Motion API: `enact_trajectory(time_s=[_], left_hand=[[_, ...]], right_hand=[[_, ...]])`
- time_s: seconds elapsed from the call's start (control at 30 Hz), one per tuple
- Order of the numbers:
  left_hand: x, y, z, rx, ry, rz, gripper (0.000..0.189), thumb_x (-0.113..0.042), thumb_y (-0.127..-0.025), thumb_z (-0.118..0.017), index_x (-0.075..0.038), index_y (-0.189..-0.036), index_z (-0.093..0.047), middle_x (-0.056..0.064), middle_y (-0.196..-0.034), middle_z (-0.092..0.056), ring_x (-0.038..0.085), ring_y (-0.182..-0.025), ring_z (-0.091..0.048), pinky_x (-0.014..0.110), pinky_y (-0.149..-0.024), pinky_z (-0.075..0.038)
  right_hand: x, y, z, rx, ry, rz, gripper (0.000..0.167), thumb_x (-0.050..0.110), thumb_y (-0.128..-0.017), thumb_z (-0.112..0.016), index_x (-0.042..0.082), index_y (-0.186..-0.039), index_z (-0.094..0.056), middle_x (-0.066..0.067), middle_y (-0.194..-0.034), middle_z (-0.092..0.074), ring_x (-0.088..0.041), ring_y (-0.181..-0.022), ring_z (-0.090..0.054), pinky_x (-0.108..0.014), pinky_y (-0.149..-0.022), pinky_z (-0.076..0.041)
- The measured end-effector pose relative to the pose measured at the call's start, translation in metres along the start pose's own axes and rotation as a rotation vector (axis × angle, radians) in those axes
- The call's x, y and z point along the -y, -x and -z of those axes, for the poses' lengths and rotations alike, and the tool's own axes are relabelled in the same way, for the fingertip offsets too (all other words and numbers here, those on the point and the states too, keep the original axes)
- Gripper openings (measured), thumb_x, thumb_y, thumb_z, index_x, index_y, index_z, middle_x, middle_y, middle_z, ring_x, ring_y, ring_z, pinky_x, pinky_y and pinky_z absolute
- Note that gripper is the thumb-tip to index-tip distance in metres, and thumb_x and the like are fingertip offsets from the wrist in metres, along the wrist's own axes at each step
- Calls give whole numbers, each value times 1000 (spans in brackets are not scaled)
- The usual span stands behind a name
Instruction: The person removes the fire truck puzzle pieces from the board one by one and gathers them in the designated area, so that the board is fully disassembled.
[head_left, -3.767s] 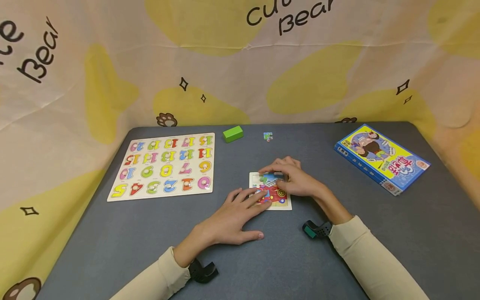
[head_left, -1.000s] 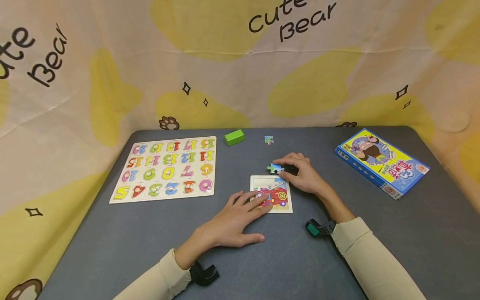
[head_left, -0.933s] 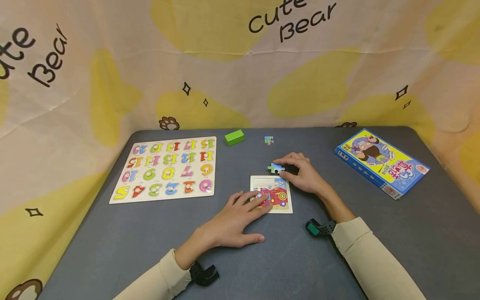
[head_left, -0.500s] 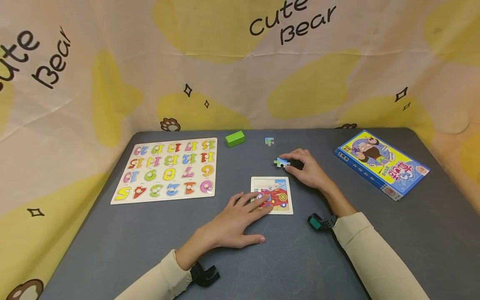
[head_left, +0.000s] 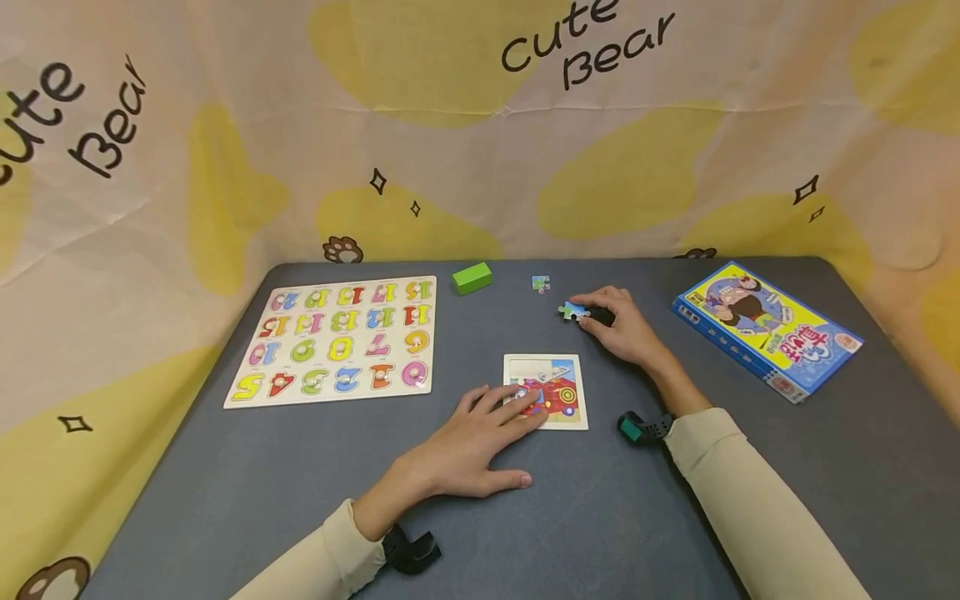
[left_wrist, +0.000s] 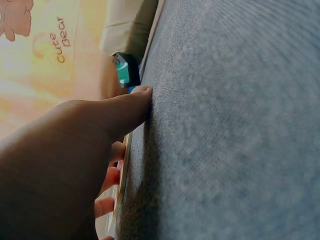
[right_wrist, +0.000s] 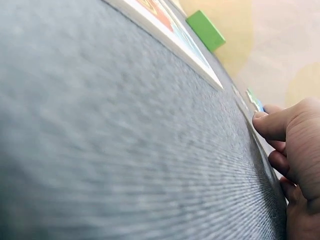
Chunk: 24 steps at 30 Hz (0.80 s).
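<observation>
A small square jigsaw puzzle (head_left: pixel 562 392) in a white frame lies mid-table, showing a red vehicle, with a pale gap in its upper left part. Spread fingers of my left hand (head_left: pixel 468 442) rest on its left side, and the thumb lies apart on the table. Beyond the puzzle's far right corner, my right hand (head_left: pixel 626 325) pinches a blue and green jigsaw piece (head_left: pixel 572 311) between thumb and index finger. The right wrist view shows that piece sticking out past the thumb tip. Another small jigsaw piece (head_left: pixel 541 284) lies farther back on the table.
A number board (head_left: pixel 330 342) with colourful digits lies at the left. Behind the puzzle stands a green block (head_left: pixel 472 278) near the table's far edge. A blue and yellow box (head_left: pixel 768 329) lies at the right. Patterned cloth (head_left: pixel 450 133) hangs behind the table.
My right hand has lifted the blue and green piece out of the puzzle's upper part and carried it back and to the right. The left hand stays on the puzzle.
</observation>
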<state>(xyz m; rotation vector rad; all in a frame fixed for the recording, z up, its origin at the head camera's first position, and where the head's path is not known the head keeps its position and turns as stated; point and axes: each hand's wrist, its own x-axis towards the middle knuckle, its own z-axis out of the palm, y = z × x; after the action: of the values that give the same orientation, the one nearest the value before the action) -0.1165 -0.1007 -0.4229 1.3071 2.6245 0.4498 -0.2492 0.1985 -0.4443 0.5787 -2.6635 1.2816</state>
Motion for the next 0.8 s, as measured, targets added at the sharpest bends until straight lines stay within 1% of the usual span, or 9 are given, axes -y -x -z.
enact_trajectory(time_s=[0.13, 0.27, 0.37, 0.5, 0.67, 0.8], left_hand=[[-1, 0, 1, -6, 15, -9, 76, -55, -96, -63, -24, -160, -36, 1, -170, -25, 26, -158, -20, 62, -123, -16], [-2, 1, 1, -8, 22, -16, 76, -55, -96, -63, -23, -160, -37, 1, -170, -25, 28, -157, -20, 63, -122, -16], [-2, 1, 1, -7, 17, -16, 76, -55, -96, -62, -24, -160, -36, 1, -170, -26, 28, -157, -21, 62, -122, -16], [-2, 1, 0, -3, 14, -9, 76, -55, -96, -62, -24, -160, -35, 1, -170, -25, 27, -157, -20, 61, -123, -16], [-2, 1, 2, 4, 18, 1, 76, -56, -96, -61, -26, -160, -35, 0, -170, -25, 25, -158, -18, 60, -124, -14], [-2, 2, 2, 2, 14, 1, 76, -56, -96, -62, -26, -160, -35, -1, -170, -25, 25, -158, -19, 60, -124, -15]], right_hand=[[-5, -5, 1, -4, 9, -25, 33, 5, -98, -65, 3, -131, -68, -22, -121, -61, -37, -114, -43, -51, -99, -33], [-9, -10, 3, -17, 29, -41, 33, 4, -97, -66, 3, -130, -69, -23, -120, -61, -36, -111, -41, -48, -96, -31], [-12, -14, 4, -28, 48, -43, 33, 4, -96, -66, 3, -129, -69, -23, -118, -61, -37, -109, -41, -50, -97, -28], [-15, -20, 6, -34, 69, -55, 33, 5, -96, -67, 3, -129, -69, -24, -119, -61, -39, -111, -40, -56, -101, -23], [-16, -28, 8, -24, 101, -73, 33, 8, -97, -66, 4, -129, -69, -24, -124, -59, -40, -111, -38, -57, -98, -19], [-14, -34, 11, -2, 127, -82, 33, 10, -98, -66, 5, -130, -68, -24, -126, -59, -40, -113, -37, -56, -95, -18]])
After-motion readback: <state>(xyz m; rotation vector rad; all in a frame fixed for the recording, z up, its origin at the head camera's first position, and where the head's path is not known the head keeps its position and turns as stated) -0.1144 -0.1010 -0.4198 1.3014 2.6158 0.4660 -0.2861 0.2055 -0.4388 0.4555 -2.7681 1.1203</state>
